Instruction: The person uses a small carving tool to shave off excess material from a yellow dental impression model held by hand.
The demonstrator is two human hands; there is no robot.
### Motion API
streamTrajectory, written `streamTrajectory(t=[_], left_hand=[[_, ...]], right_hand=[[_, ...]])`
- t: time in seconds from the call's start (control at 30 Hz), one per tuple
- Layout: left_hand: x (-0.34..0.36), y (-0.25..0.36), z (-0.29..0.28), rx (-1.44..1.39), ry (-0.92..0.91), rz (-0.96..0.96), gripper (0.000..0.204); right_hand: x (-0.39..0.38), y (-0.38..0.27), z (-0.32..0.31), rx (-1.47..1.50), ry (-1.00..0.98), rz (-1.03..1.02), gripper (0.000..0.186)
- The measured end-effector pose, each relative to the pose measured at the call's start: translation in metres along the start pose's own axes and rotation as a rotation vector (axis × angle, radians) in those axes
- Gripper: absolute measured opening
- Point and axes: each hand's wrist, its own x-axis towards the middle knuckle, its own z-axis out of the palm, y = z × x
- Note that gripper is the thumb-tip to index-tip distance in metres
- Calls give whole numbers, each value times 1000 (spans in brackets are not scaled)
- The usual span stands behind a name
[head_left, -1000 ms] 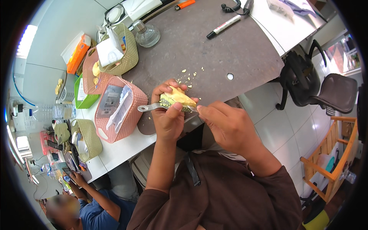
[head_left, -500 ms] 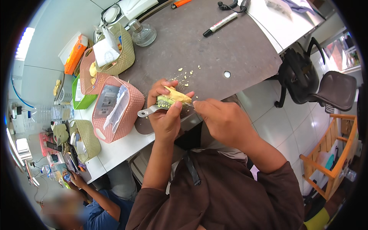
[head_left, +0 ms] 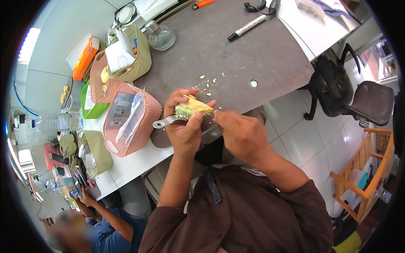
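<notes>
The left hand (head_left: 183,126) grips a yellow-green vegetable piece (head_left: 193,109), fingers curled over its top, thumb beneath. The right hand (head_left: 240,133) is clenched just beside it, around a metal tool (head_left: 168,122) whose handle juts out past the left thumb.

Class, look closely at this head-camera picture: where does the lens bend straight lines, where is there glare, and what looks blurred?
Head view: fisheye black corners; the table edge and floor tiles curve toward the rim. A bright window glares at upper left. The seated person at lower left is blurred, while the left hand, right hand and yellow-green piece are sharp.
</notes>
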Motion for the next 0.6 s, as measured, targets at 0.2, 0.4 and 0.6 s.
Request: streamTrajectory(t=[0.2, 0.4, 0.6], left_hand=[[0, -1, -1, 5, 9, 15, 41], [-1, -1, -1, 15, 1, 26, 41], [0, -2, 0, 13, 6, 26, 40]], right_hand=[[1, -2, 1, 102, 0, 67, 15], [5, -9, -7, 165, -83, 171, 12], [8, -9, -8, 185, -95, 183, 12]])
